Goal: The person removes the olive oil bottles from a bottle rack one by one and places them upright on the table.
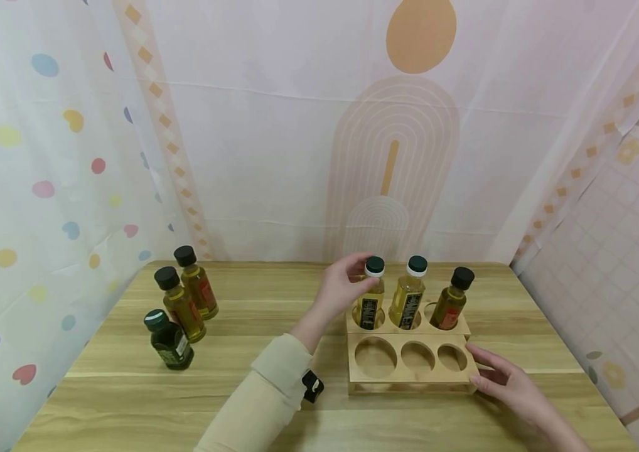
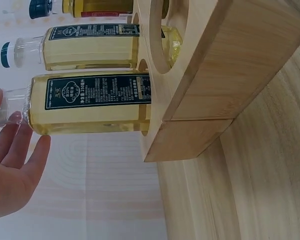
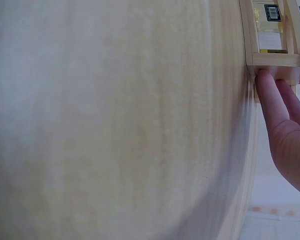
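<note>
Wooden rack (image 1: 410, 376), left-hand (image 1: 341, 287) bottle (image 1: 371, 302).

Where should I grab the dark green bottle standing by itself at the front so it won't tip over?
Grip the dark green bottle round its wide body, coming from the right side. It stands upright, and two other bottles crowd close behind it.

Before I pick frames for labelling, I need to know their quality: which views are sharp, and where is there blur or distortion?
Head view: evenly lit, sharp, wide-angle bending at the edges; bottles in the wooden rack are crisp. Left wrist view: sharp, the bottle label shows clear print, left hand in focus. Right wrist view: the table is a soft blur; right hand and the rack corner are clearer.
</note>
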Tool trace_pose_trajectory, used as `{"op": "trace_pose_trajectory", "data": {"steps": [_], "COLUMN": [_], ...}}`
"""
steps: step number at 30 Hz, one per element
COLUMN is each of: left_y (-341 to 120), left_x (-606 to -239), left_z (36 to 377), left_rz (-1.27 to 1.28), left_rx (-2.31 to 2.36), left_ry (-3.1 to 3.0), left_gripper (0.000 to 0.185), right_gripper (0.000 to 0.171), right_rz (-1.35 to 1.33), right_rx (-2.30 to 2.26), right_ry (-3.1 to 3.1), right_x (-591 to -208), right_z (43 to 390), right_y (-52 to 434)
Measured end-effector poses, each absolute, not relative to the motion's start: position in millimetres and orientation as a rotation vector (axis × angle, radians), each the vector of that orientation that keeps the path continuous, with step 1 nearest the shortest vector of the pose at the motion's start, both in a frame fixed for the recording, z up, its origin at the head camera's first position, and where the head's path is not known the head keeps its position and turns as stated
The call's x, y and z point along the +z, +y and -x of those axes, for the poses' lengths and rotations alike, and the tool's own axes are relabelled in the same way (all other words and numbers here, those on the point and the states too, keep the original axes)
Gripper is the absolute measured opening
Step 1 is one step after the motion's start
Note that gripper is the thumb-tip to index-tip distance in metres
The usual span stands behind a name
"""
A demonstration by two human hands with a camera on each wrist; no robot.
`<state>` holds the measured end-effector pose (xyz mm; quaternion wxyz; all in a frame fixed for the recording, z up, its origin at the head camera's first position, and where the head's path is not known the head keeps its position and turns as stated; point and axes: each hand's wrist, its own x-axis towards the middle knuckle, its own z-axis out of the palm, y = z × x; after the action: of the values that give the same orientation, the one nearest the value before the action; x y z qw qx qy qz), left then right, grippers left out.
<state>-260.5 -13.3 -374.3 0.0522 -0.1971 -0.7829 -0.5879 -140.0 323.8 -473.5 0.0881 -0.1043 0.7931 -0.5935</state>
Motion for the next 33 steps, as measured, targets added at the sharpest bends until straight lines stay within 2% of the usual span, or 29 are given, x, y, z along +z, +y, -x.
{"op": "trace_pose_trajectory", "data": {"steps": [8,18,25,33], "left_y": [-13,-22,-37,-64], "left_x": [-373,-342,-329,-332], "left_z": [259,257,255,255], "left_rz": [0.602,0.725,0.768,0.718], "left_rx": [-1.841,-1.906,-1.886,-1.847], "left_ry": [-2.316,-2.150,-2.122,-2.125], "left_gripper": [0.043,0.041,0.041,0.040], "right_gripper": [0.063,0.061,0.061,0.061], "right_rz": [0.303,0.329,0.331,0.316], "right_rx": [-1.767,-1.778,-1.775,-1.782], "right_ry": [2.354,2.373,2.381,2.357], "right_x": [-474,-475,-474,-474], "right_z": [140,139,138,139], "right_y": [324,323,323,323]}}
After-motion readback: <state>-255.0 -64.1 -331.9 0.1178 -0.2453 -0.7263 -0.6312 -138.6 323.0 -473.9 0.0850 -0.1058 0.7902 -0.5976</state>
